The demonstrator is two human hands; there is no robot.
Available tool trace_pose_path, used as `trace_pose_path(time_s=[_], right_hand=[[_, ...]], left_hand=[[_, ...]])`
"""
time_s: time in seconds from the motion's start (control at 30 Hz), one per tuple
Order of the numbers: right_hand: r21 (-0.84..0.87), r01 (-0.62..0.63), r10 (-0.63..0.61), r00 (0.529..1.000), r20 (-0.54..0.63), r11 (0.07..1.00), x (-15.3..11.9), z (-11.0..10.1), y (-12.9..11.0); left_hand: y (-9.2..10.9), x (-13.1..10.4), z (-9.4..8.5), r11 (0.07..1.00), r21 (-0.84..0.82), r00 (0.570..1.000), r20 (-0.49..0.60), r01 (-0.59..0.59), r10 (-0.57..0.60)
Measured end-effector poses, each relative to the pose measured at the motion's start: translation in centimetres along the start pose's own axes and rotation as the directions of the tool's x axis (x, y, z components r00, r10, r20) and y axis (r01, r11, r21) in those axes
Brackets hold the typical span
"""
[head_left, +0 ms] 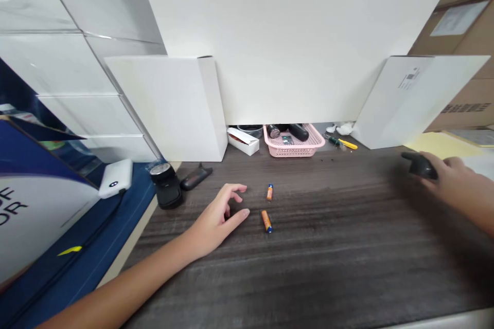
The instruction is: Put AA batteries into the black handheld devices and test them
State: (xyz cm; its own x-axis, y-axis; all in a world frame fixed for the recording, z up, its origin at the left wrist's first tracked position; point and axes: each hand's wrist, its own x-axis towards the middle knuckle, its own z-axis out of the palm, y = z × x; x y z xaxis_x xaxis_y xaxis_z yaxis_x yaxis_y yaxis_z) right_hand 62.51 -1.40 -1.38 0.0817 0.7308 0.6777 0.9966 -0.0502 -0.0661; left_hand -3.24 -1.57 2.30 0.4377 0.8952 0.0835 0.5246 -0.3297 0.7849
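My left hand (218, 216) rests on the dark wood-grain table (309, 267), thumb and fingers apart and nothing between them. Just right of its fingertips lie two orange and blue batteries (269, 192), the nearer battery (266, 221) slightly tilted. Over at the right side, my right hand (455, 182) grips a rounded black object (422, 165) with a short projecting part, just above the table; its kind is unclear. Left of my left hand stand a black device with a round silvery top (166, 185) and a flat black curved piece (196, 177).
At the back, a pink basket (293, 151) holds black items beside a small white box (243, 141). A yellow-handled tool (347, 144) lies to its right. White boxes (173, 108) and a white panel (293, 36) border the table. A white power bank (116, 177) sits left.
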Motion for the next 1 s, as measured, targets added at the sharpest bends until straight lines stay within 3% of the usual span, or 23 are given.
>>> trace_pose_path(time_s=[0.1, 0.2, 0.27, 0.37, 0.43, 0.47, 0.53, 0.63, 0.73, 0.83, 1.0], right_hand=[[-0.157, -0.098, 0.105, 0.994, 0.037, 0.983, -0.7, 2.7, 4.9], [-0.134, -0.141, 0.133, 0.989, -0.069, 0.981, -0.6, 4.5, 5.0], [-0.118, -0.138, 0.122, 0.984, -0.131, 0.983, 0.4, 4.7, 1.9], [-0.052, -0.028, 0.024, 0.997, -0.078, 0.998, 4.0, 4.0, -6.2], [0.025, 0.008, -0.009, 0.999, 0.048, 1.000, 7.5, 3.7, -12.6], [0.067, 0.013, -0.024, 0.986, 0.164, 0.998, 9.5, 3.7, -15.6], [0.112, 0.054, -0.082, 0.961, 0.265, 0.992, 13.5, 4.6, -21.0], [0.100, 0.064, -0.104, 0.876, 0.472, 0.993, 18.6, 7.3, -26.9], [-0.009, -0.017, 0.019, 0.828, 0.561, 1.000, 21.4, 10.3, -30.4], [-0.070, -0.089, 0.114, 0.791, 0.601, 0.994, 22.2, 11.9, -32.3], [-0.003, -0.174, 0.138, 0.766, 0.628, 0.985, 23.1, 10.8, -32.7]], left_hand=[[0.0, 1.2, -0.1, 1.000, -0.005, 1.000, 0.020, 0.003, -0.003], [-0.1, 2.3, -0.4, 0.999, -0.033, 0.999, 0.050, 0.023, -0.021], [-0.3, 2.9, -0.5, 0.997, -0.066, 0.997, 0.068, 0.033, -0.029], [-1.1, 3.9, -0.1, 0.995, -0.102, 0.997, 0.072, 0.016, -0.008], [-1.7, 4.5, 0.5, 0.994, -0.108, 0.998, 0.055, -0.016, 0.022], [-2.0, 4.7, 0.7, 0.994, -0.103, 0.998, 0.044, -0.034, 0.039], [-2.3, 4.9, 1.1, 0.995, -0.064, 0.996, 0.031, -0.081, 0.083], [-2.0, 4.6, 1.3, 0.976, 0.110, 0.983, 0.021, -0.186, 0.184], [-1.4, 4.2, 1.3, 0.913, 0.308, 0.963, 0.042, -0.266, 0.267], [-1.0, 4.0, 1.2, 0.884, 0.374, 0.958, 0.056, -0.282, 0.282], [-1.1, 3.9, 1.1, 0.884, 0.379, 0.960, 0.057, -0.274, 0.273]])
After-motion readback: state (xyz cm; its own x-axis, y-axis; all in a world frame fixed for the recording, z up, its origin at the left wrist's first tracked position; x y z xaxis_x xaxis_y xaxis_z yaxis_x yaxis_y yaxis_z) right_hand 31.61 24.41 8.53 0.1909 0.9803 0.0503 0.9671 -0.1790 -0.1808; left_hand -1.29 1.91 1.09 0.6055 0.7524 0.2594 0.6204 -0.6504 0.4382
